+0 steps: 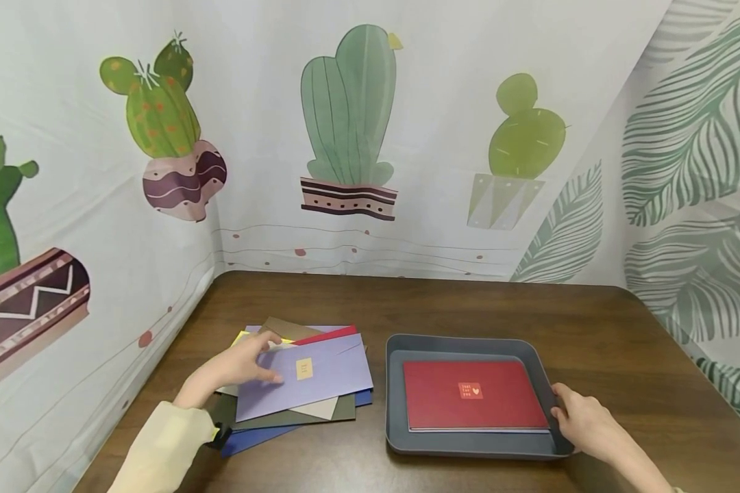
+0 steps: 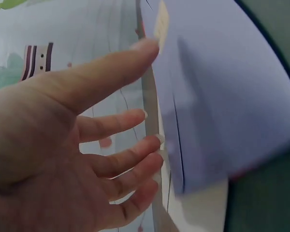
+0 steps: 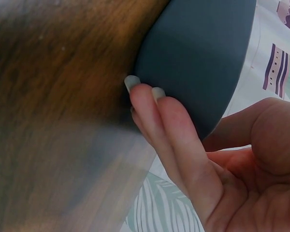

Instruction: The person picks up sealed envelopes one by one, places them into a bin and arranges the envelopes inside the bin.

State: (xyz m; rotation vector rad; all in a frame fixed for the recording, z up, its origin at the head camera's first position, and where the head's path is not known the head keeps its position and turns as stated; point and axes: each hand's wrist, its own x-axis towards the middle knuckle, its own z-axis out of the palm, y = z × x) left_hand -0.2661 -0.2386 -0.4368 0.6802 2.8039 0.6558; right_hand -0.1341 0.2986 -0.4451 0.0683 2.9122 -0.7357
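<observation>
A lavender envelope (image 1: 336, 376) with a small cream label lies on top of a loose pile of envelopes in the head view. My left hand (image 1: 247, 363) is over its left end, thumb and fingers spread apart. The left wrist view has the thumb (image 2: 111, 72) over the envelope's face and the other fingertips close to its edge. At the right, my right hand (image 1: 586, 421) grips the side wall of a dark grey tray (image 1: 397, 418), thumb at the rim and fingers against the outside. A red envelope (image 1: 438, 394) with a small heart label lies inside the tray.
Under the lavender envelope, brown, green (image 1: 344, 409), blue (image 1: 255, 440), red and cream envelopes stick out at different angles. The dark wooden table (image 1: 407, 301) meets a cloth (image 1: 438, 103) printed with cacti and leaves behind and along the left.
</observation>
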